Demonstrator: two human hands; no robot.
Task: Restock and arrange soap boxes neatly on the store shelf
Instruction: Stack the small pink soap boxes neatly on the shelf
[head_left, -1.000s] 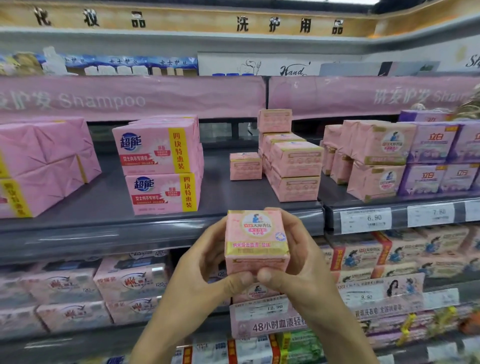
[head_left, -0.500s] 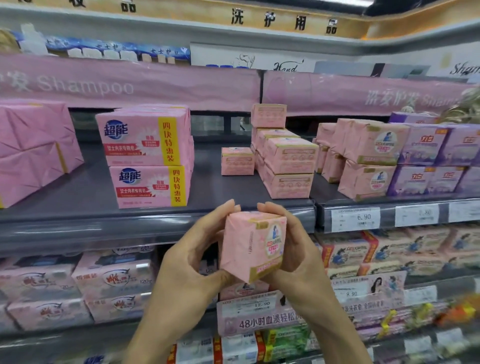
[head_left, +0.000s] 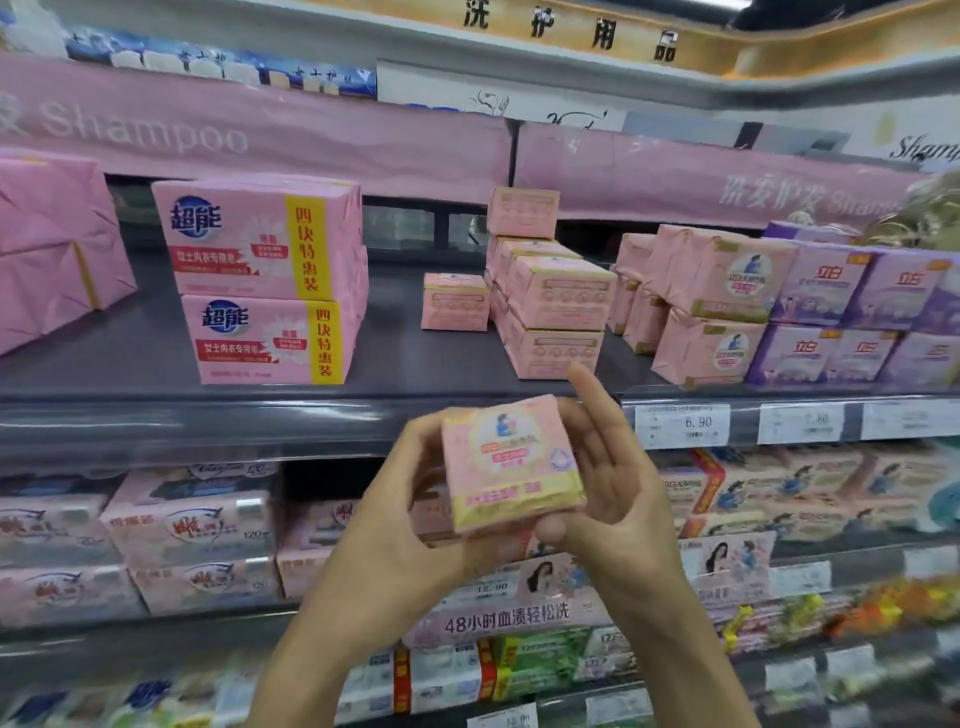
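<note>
Task stage: midway, by my reading. One soap box (head_left: 511, 462) is in hand and not yet on the shelf (head_left: 311, 410), so placing it remains.
Soap box position: held in the air just in front of the shelf's front edge, near the middle, printed face toward the camera and slightly tilted.
Left hand (head_left: 410, 519): grips the box, with its fingers curled round the left side.
Right hand (head_left: 613, 483): fingers mostly straight, lying against the box's right side, with the thumb under the lower corner. It supports the box without clasping it.
Already stocked: a stack of matching boxes (head_left: 556, 312) stands toward the back middle of the shelf, with a lone box (head_left: 455, 309) just beside it on the left.
Left to do: bare shelf lies in front of the stack and around the lone box, which is probably where this box goes. The stack's rows look uneven and may need squaring.
Shelf, left part: two large pink multipacks (head_left: 265, 280), one on the other.
Shelf, right part: wrapped pink packs (head_left: 711, 301), then purple boxes (head_left: 857, 322) at the right end.
Front edge: price tags (head_left: 681, 425) sit on the right half.
Lower shelves: full of other packs, too blurred to identify.
</note>
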